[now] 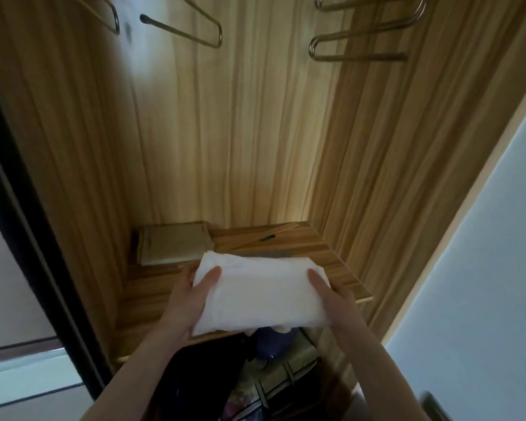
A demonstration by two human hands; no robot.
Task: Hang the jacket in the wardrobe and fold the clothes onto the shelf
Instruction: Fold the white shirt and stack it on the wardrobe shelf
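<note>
Both hands hold a folded white cloth [260,291] by its ends: left hand [186,302] with thumb on top and fingers curled beneath, right hand [334,302] gripping likewise. Between them the cloth sits over the front of the wooden shelf [331,259]. Beyond the left hand lies a tan folded stack [173,246]. High above both, metal hangers [362,41] hang. Below the wrists sit dark clothes [201,378].

No legible text, label, brand, number or sign is showing on any surface in view.
</note>
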